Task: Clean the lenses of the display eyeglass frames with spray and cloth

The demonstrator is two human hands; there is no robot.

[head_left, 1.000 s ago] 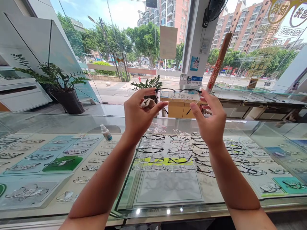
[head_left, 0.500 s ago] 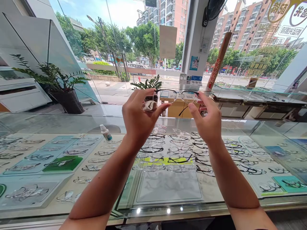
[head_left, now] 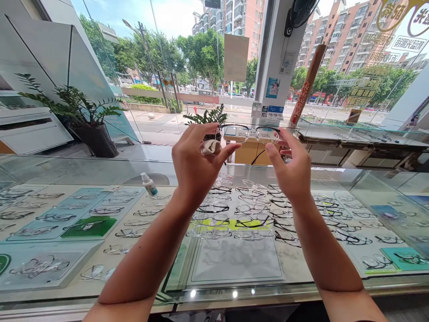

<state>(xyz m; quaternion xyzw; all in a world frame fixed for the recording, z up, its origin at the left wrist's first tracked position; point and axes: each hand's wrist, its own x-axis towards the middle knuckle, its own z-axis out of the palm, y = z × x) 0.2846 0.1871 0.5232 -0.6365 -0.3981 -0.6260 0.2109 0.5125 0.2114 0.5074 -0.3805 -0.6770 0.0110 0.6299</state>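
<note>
Gripping a pair of eyeglasses (head_left: 236, 133) by both ends, between the two hands and raised above the counter, with both lenses side by side. Touching one end of the frame with the index fingertip of the left hand (head_left: 194, 156), extending the thumb below and apart from that finger, pointing inward. Also clasping a crumpled pale cloth (head_left: 210, 147) in the same hand, tucked between the thumb and the curled fingers. Holding the other end at the index fingertip of the right hand (head_left: 292, 163), raising the thumb just below with a gap between, curling the other fingers partly out of sight. Impossible to make out how the hidden fingers bear on the frame. Dangling a dark temple tip below the lenses, slanting downward.

Stretching both bare forearms forward and upward, leaning inward toward the wrists, turning the backs of the hands toward the camera. Reaching over a glass display counter (head_left: 100, 174), well above rows of spectacle frames (head_left: 251, 209). Passing the left forearm near a small white bottle (head_left: 149, 184). Facing a wooden-fronted cabinet (head_left: 246, 153), a potted plant (head_left: 95, 138) farther left, and a window onto trees and tall buildings
</note>
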